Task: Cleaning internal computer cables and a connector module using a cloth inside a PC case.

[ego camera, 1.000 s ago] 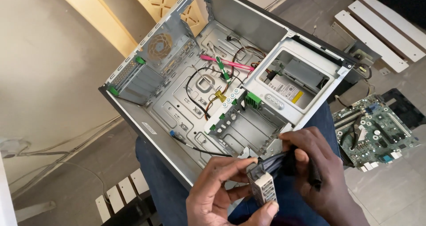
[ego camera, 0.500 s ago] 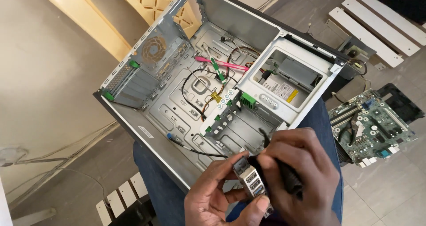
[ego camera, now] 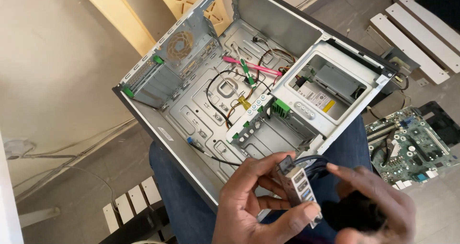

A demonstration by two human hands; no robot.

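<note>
An open grey computer case (ego camera: 158,129) rests on my lap, its inside bare metal with loose cables, a pink screwdriver (ego camera: 251,66) and a green-handled one (ego camera: 246,70). My left hand (ego camera: 254,201) holds a small silver front port module (ego camera: 301,189) below the case's near corner, thumb and fingers pinching its sides. My right hand (ego camera: 369,203) is curled beside it on the black cable bundle (ego camera: 311,165) that runs from the module, with a black plug at its top.
A green motherboard (ego camera: 412,146) lies on the floor to the right. White slatted panels (ego camera: 412,33) lie at the upper right and another (ego camera: 129,203) at the lower left. A beige plastic chair (ego camera: 143,14) stands behind the case.
The view has shifted left and down, so the case sits further right in the frame. Both hands have turned the port module more upright, and my right hand moved to its right side.
</note>
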